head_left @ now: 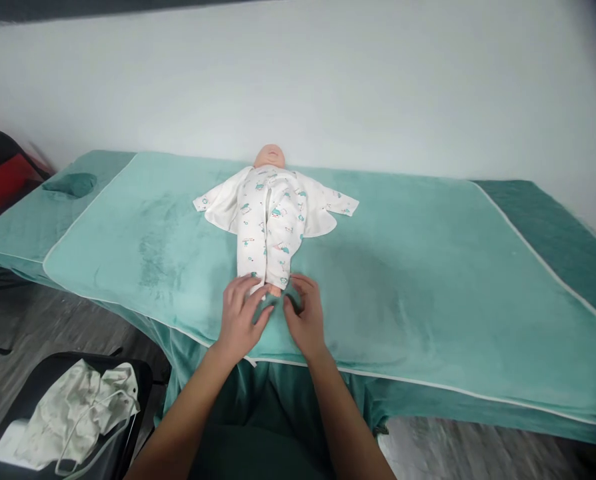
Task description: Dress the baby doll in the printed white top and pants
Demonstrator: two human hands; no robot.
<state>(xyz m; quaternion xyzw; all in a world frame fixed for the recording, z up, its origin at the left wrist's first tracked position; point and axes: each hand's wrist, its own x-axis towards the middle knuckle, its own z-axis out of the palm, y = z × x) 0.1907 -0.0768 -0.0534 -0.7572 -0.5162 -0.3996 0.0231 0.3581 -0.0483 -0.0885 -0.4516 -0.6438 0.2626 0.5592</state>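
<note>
A baby doll (269, 155) lies on its back on a teal blanket (403, 267), head toward the wall. It wears a white printed romper (271, 220) with both sleeves spread out to the sides. My left hand (241, 315) rests at the romper's left leg cuff, fingers curled on the fabric. My right hand (305, 312) sits by the right leg cuff, fingers bent, touching the doll's foot area. A bare doll foot shows between my hands.
The blanket covers a long bed (553, 227) against a pale wall. A small teal cloth (71, 183) lies at the bed's far left. A black chair (53, 407) at lower left holds crumpled white clothing (78, 413). A dark chair with red fabric (1, 177) stands at the left.
</note>
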